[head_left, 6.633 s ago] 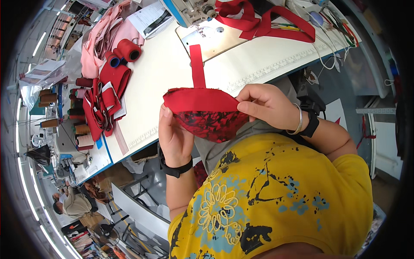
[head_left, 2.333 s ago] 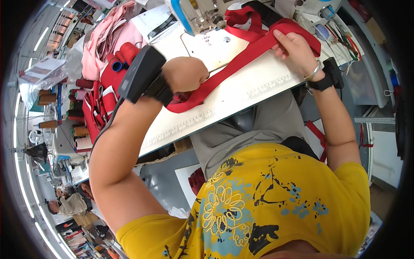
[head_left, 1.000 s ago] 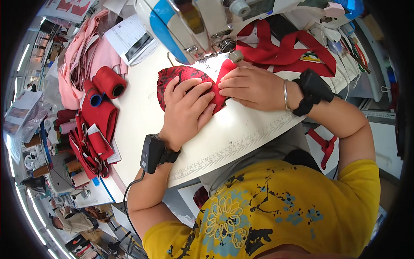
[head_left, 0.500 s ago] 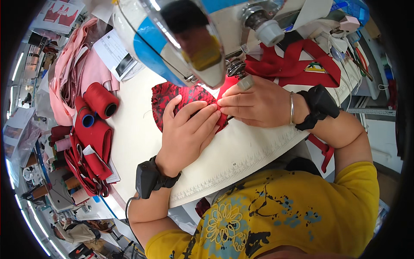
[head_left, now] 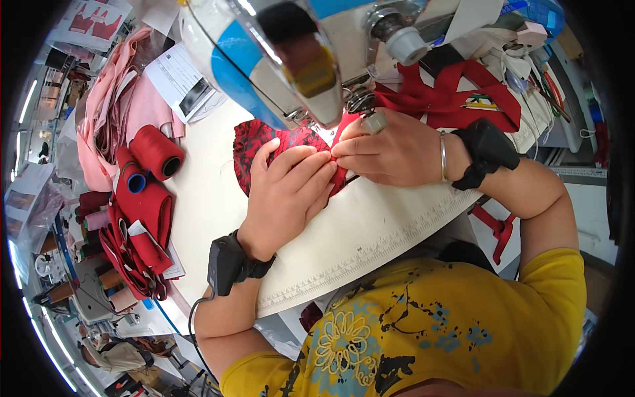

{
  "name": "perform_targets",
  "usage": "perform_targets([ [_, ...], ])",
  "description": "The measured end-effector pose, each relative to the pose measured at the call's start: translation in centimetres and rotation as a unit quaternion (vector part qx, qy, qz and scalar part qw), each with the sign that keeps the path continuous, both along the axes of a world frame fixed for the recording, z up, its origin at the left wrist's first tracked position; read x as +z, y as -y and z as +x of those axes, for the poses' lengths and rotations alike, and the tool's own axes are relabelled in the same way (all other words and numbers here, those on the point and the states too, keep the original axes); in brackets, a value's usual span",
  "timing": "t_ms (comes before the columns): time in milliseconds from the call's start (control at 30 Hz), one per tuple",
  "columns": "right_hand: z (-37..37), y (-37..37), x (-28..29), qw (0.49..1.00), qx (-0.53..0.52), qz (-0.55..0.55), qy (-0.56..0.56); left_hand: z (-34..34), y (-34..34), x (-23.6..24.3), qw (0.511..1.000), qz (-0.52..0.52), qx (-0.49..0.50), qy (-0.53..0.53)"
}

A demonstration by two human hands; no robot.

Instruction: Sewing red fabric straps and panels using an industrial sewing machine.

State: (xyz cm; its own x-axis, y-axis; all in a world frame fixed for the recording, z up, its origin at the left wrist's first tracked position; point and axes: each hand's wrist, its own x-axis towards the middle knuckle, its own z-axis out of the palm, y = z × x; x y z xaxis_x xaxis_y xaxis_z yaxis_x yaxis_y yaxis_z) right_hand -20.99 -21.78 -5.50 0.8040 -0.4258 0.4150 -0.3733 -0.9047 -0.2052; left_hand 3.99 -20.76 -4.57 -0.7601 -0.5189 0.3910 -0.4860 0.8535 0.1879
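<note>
Left hand (head_left: 284,198) flat, fingers spread, partly hiding the curved, red-and-black patterned fabric cup (head_left: 253,142) beneath it, right hand (head_left: 393,151) curled over a smooth red strip (head_left: 346,123), any pinch impossible to make out, needle hidden by the sewing machine (head_left: 248,49) just beyond the fingertips

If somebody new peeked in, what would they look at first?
Probably the bright yellow shirt at the bottom of the picture. Next, the blue and white sewing machine at the top, with red and black patterned fabric beneath the left grip. Then two red thread spools, left on the white table.
</note>
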Motion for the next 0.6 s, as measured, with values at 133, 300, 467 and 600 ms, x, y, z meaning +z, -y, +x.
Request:
perform_targets([
  [133, 0.1, 0.3, -0.5, 1.000, 0.006, -0.008, 0.003, 0.3, 0.4, -0.3, 1.000, -0.010, -0.003, -0.011],
  [300, 0.1, 0.3, -0.6, 0.999, -0.001, 0.013, 0.031, 0.7, 0.5, -0.3, 0.999, -0.019, -0.035, 0.005],
  [467, 0.1, 0.3, -0.8, 0.999, 0.009, 0.000, 0.039, 0.7, 0.5, 0.0, 0.999, -0.011, -0.040, 0.007],
  [600, 0.1, 0.4, -1.0, 0.999, 0.009, -0.044, 0.015, 0.6, 0.6, 0.1, 1.000, -0.010, -0.028, 0.007],
])
